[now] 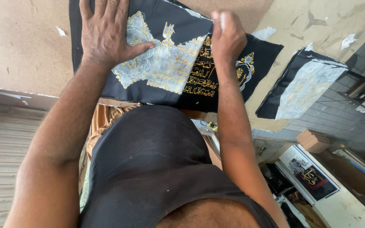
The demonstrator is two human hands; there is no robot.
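A black embroidered cloth (191,29) is pinned flat on the table (22,42) under the spread left hand (106,31), while its white backing (165,69) is pinched by the right hand (227,38).

Your table (22,46) is a worn tan board, scuffed and pitted, with little white scraps stuck here and there. Right at its near edge lies a black cloth (165,90) with gold embroidery, its pale backing turned up over the middle, and it overlaps a second black embroidered piece (258,59) just beside it. Off to your right, apart from those two, sits another black piece (294,90) with its whitish backing facing up, hanging a bit past the table edge.
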